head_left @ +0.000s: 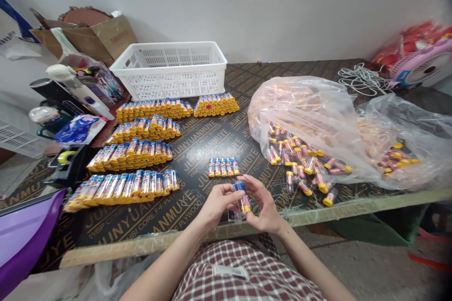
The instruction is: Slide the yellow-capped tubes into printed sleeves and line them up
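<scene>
Close to the table's front edge, my left hand [219, 204] and my right hand [263, 204] both grip one small tube [244, 204] with a yellow cap at its lower end and blue at its upper end. The left thumb and fingers pinch the blue upper part, while the right fingers wrap the side and base. Just beyond my hands lies a short row of labelled tubes [223, 167], yellow ends toward me. To the right, loose tubes [300, 159] with pinkish contents and yellow caps spill from a clear plastic bag [303, 103].
Stacked rows of labelled tubes [130, 185] fill the table's left side, with a smaller stack [216, 104] behind. A white plastic basket [173, 79] stands at the back. At left are a tape dispenser [67, 164] and purple bin [28, 239]; a pink fan [423, 68] stands right.
</scene>
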Action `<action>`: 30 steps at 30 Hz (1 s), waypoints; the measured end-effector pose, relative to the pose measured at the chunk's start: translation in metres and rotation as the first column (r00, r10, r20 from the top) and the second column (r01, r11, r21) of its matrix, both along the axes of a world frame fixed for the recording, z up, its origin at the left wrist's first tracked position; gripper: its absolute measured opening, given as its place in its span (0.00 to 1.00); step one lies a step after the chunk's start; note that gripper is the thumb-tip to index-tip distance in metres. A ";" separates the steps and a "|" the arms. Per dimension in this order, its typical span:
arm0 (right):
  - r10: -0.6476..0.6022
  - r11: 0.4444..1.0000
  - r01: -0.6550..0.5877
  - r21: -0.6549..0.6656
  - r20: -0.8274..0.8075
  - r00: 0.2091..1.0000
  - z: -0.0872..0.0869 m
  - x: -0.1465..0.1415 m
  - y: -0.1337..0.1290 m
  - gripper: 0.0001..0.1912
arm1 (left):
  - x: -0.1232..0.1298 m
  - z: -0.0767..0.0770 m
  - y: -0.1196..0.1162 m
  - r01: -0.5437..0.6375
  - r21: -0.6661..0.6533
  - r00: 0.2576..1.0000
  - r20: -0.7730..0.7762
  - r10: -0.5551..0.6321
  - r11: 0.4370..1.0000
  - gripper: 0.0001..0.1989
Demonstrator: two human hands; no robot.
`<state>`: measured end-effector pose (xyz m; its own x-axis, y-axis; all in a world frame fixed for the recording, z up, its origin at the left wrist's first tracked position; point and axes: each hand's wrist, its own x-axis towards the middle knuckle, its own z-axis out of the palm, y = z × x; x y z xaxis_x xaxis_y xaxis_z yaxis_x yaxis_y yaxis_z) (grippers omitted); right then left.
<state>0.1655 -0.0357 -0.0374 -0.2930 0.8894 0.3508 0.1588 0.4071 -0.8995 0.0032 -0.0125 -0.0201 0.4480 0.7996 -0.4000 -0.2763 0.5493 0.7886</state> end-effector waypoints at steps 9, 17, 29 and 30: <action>0.015 1.000 -0.014 -0.015 0.064 0.998 0.005 0.003 0.007 0.45 | -0.017 0.000 0.028 -0.095 0.125 0.969 -0.217 0.120 0.988 0.19; -0.504 0.862 0.474 0.181 0.408 0.762 -0.025 0.051 0.044 0.21 | -0.079 -0.051 0.102 0.128 0.434 0.287 -0.877 0.386 0.892 0.18; -0.553 0.781 0.511 0.358 0.776 0.301 -0.047 0.098 0.114 0.16 | -0.010 -0.044 0.023 0.564 0.356 0.371 -0.915 0.157 0.745 0.08; -0.543 0.789 0.499 0.358 0.787 0.292 -0.047 0.097 0.114 0.15 | -0.006 -0.048 0.018 0.564 0.348 0.378 -0.915 0.141 0.749 0.07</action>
